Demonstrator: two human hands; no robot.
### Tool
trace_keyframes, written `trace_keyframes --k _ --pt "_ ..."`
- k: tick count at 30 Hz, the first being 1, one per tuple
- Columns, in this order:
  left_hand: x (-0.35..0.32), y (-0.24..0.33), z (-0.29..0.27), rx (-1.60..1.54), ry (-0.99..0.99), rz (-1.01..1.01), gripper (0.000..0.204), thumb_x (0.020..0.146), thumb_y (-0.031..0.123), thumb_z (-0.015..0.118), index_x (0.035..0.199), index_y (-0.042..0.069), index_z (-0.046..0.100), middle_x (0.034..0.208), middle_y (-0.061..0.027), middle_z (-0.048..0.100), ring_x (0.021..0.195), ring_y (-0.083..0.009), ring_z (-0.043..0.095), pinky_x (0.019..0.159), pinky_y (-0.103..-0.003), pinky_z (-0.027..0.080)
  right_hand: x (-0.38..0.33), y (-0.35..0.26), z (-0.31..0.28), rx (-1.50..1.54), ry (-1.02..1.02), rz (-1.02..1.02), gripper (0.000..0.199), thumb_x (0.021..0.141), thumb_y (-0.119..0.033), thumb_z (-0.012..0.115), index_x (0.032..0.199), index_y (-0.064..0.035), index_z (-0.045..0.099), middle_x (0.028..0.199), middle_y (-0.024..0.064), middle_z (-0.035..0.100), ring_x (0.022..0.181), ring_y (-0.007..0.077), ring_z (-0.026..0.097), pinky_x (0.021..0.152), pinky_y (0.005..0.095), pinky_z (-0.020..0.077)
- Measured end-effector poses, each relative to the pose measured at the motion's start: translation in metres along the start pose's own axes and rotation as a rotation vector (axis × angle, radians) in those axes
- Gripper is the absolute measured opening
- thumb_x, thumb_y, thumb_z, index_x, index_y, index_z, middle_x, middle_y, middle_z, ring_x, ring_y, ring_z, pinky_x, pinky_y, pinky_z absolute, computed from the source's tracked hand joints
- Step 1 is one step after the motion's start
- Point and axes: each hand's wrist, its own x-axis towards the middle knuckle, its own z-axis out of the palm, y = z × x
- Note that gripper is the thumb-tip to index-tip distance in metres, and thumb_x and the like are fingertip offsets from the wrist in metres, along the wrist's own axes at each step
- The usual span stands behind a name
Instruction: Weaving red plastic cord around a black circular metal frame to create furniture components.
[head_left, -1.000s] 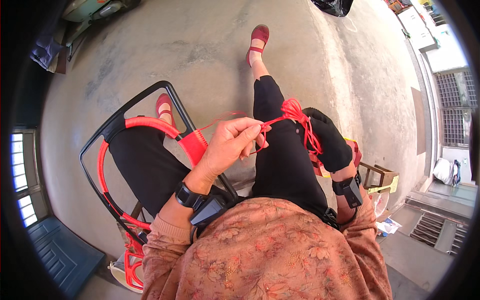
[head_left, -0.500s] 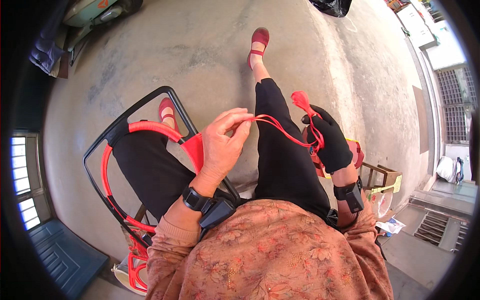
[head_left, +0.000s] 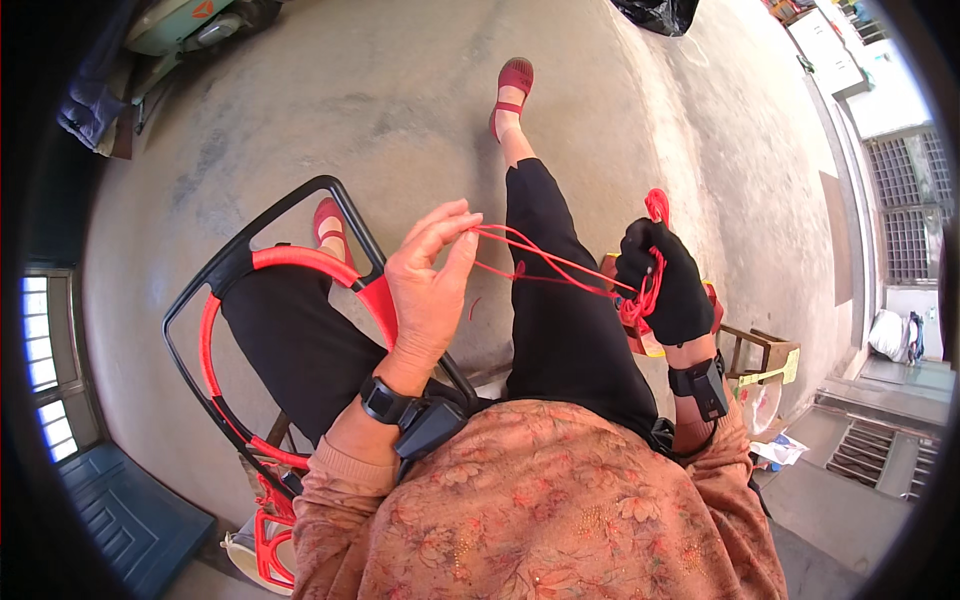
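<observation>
Pinching a thin red cord (head_left: pixel 560 262) narrowly between thumb and fingers, our raised, bare left hand (head_left: pixel 430 268) draws strands across our black-trousered right leg (head_left: pixel 548 335). Our black-gloved right hand (head_left: pixel 682 295) curls around the cord's looped bundle. We count two red strap shoes (head_left: pixel 514 80), one black frame with red wrapping (head_left: pixel 325 184) and one orange triangular mark (head_left: pixel 203 9).

No words or numbers can be read. An orange triangle (head_left: pixel 204 9) marks the scooter (head_left: pixel 165 27) near half past ten; the yellow strip (head_left: pixel 790 367) on the wooden frame (head_left: pixel 776 351), past three o'clock, is illegible.
</observation>
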Motion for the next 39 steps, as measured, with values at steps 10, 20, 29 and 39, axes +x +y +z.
trace_keyframes --k 10,20,29,39 --pt "-0.010 0.000 0.003 0.195 -0.509 -0.399 0.012 0.087 0.002 0.063 0.096 -0.001 0.070 0.077 -0.0019 0.070 0.066 -0.0073 0.062 0.063 -0.024 0.050 -0.020 -0.030 -0.025 -0.825 0.287 0.009 0.027 0.096 -0.027 0.057 0.102 -0.0010 0.062 0.065 -0.0025 0.051 0.057 0.0051 0.047 0.054 0.0214 0.0359" --pt "0.000 -0.012 0.002 0.499 -0.226 -0.266 0.011 0.084 0.012 0.067 0.086 0.001 0.068 0.066 -0.0032 0.065 0.058 -0.0068 0.056 0.055 -0.025 0.044 -0.047 -0.028 -0.095 -1.356 0.498 -0.146 0.029 0.090 -0.020 0.069 0.108 0.0027 0.066 0.087 0.0064 0.068 0.076 0.0096 0.060 0.071 0.0281 0.0494" --pt "-0.020 -0.022 0.009 0.816 -1.089 -0.263 0.034 0.088 0.034 0.066 0.092 0.000 0.069 0.093 -0.0187 0.068 0.092 -0.0331 0.065 0.078 -0.041 0.050 -0.045 0.020 -0.120 -1.534 0.363 -0.105 0.047 0.086 -0.028 0.072 0.123 -0.0010 0.062 0.103 0.0204 0.071 0.095 0.0264 0.070 0.083 0.0335 0.0528" --pt "-0.017 -0.028 0.022 0.486 -0.470 -0.067 0.013 0.087 0.007 0.067 0.098 0.000 0.068 0.084 -0.0105 0.067 0.069 -0.0175 0.065 0.064 -0.029 0.051 -0.008 0.056 -0.094 -1.142 0.284 0.047 0.032 0.086 -0.021 0.069 0.110 0.0003 0.068 0.084 0.0082 0.068 0.074 0.0108 0.060 0.066 0.0279 0.0480"
